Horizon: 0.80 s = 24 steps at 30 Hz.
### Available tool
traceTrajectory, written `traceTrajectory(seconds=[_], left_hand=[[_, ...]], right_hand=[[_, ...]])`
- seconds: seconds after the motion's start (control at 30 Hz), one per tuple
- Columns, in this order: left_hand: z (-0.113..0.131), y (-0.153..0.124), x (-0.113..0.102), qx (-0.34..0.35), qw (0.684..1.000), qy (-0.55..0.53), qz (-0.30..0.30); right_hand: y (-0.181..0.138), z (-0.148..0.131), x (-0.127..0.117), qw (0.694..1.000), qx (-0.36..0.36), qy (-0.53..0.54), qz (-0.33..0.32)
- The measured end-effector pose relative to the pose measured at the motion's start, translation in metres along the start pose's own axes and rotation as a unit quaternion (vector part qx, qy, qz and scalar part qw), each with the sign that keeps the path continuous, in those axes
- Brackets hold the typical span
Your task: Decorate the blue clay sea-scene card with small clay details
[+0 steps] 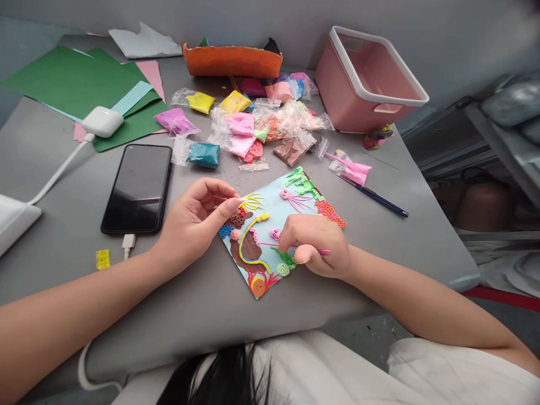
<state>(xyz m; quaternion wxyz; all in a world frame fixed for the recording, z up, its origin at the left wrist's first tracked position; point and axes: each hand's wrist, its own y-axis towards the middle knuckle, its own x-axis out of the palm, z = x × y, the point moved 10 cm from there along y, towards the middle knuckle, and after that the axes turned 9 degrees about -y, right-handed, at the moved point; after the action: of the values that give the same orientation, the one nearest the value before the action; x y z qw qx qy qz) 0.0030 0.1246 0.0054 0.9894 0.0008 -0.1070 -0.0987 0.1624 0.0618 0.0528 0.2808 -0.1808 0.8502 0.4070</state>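
Observation:
A light-blue card point(276, 185) with a clay sea scene lies on the table in front of me. It carries pink jellyfish-like figures point(285, 194), a yellow and blue eel shape point(241, 247), brown rocks, green weed and orange coral. My right hand point(316, 244) is over the card's right part, closed on a thin pink modelling tool point(324, 251). The tool's tip points left towards the brown rock. My left hand point(202, 222) is at the card's left edge, thumb and index finger pinched together by the yellow clay strands point(253, 201). Whatever lies between them is too small to name.
Behind the card lie several bags of coloured clay point(242, 125). A pink basket point(350, 107) stands at the back right, with a blue pen point(375, 198) in front. To the left are a phone point(137, 188), a white earbud case point(102, 121) and green sheets point(63, 79).

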Motion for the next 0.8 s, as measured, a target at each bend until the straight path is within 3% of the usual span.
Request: traceTrajectory(seconds=[0.53,0.6,0.73,0.8], left_hand=[[-0.005,-0.001,0.0,-0.029,0.999,0.02,0.006],[-0.006,-0.001,0.001,-0.031,0.999,0.023,-0.001],[-0.006,-0.002,0.002,-0.026,0.999,0.032,-0.008],[-0.005,-0.002,0.003,-0.022,0.999,0.031,-0.007]], right_hand=[[0.002,0.005,0.003,1.0,0.016,0.0,-0.026],[0.002,0.007,-0.002,1.0,0.021,0.019,-0.006],[0.005,-0.006,-0.031,0.993,0.005,0.046,0.105],[0.005,-0.024,-0.035,0.994,0.004,0.063,0.09]])
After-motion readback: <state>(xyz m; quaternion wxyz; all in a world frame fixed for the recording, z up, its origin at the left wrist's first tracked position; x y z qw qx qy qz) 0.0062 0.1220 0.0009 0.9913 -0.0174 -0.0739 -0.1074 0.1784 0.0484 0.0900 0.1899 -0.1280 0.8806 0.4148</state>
